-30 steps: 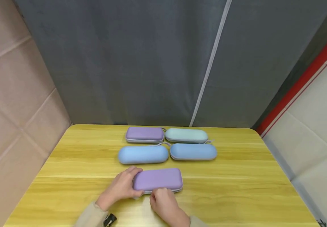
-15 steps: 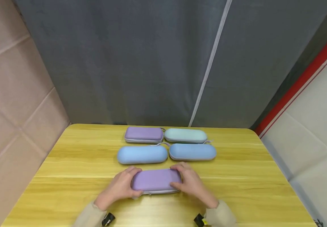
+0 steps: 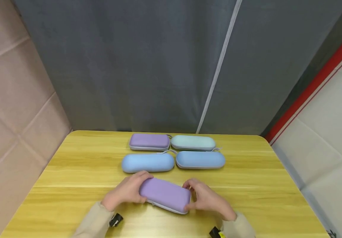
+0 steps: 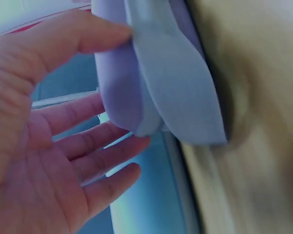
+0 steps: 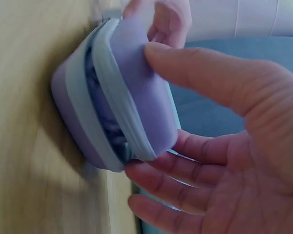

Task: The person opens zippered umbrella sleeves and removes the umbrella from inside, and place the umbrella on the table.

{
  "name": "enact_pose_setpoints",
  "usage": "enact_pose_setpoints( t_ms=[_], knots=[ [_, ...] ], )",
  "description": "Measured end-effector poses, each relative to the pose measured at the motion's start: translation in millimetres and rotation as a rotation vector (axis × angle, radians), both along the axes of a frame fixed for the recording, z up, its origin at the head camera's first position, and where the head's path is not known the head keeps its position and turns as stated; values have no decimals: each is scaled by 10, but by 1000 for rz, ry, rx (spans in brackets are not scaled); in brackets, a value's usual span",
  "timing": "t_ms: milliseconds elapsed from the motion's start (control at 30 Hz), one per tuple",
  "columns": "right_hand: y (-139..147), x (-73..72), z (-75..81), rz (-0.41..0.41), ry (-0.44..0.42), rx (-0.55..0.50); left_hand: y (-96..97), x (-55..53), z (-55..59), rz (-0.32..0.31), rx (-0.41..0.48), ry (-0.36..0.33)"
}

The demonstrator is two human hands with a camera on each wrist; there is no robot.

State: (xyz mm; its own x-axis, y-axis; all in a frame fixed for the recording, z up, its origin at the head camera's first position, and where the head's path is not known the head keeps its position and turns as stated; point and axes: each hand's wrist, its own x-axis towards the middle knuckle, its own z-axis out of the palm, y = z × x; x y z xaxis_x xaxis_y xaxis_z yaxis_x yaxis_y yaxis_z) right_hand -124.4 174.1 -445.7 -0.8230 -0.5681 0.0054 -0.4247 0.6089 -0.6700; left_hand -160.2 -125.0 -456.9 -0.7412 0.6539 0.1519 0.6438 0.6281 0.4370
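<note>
A purple zip case point(image 3: 165, 195) with a pale zip band lies aslant near the front of the table, its right end closer to the person. My left hand point(image 3: 129, 189) grips its left end, thumb in front and fingers behind. At the right end, my right hand point(image 3: 207, 196) holds the case between thumb and fingers. In the right wrist view, the zip band point(image 5: 118, 95) gapes at that end, and dark contents show unclearly inside. A light grey strap point(image 4: 178, 83) hangs at the left end in the left wrist view.
Behind the held case lie two blue cases point(image 3: 148, 162) side by side. Farther back are another purple case point(image 3: 149, 141) and a mint case point(image 3: 193, 142). A grey curtain point(image 3: 135, 66) hangs beyond the wooden table point(image 3: 257, 185).
My right hand has moved from the front zip edge to the right end of the purple case. The case has turned, its right end swinging toward the person. My left hand stays on the left end.
</note>
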Motion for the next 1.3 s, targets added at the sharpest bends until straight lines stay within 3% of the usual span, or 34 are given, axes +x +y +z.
enact_pose_setpoints(
  t_ms=[167,300,433,667,767,900,1067,1167,1300],
  knots=[
    [-7,75,19,20,-61,-12,129,-58,59,-39,-64,39],
    [-36,129,28,22,-129,-35,250,-65,75,-53,-67,84],
    [-91,195,33,33,-183,-67,363,-47,55,-23,-72,144],
    [-202,270,19,79,-177,-96,570,-3,-13,40,-93,194],
    [-223,263,-5,107,-142,-94,652,51,-20,100,-52,177],
    [-203,237,-39,150,-71,-104,762,180,4,236,1,100],
    [-148,185,-32,139,-79,-141,897,320,10,388,-25,48],
    [-113,148,-18,114,-74,-134,942,363,-8,431,-47,63],
    [-81,97,-30,59,-44,-128,947,383,-36,440,-23,41]
  ],
)
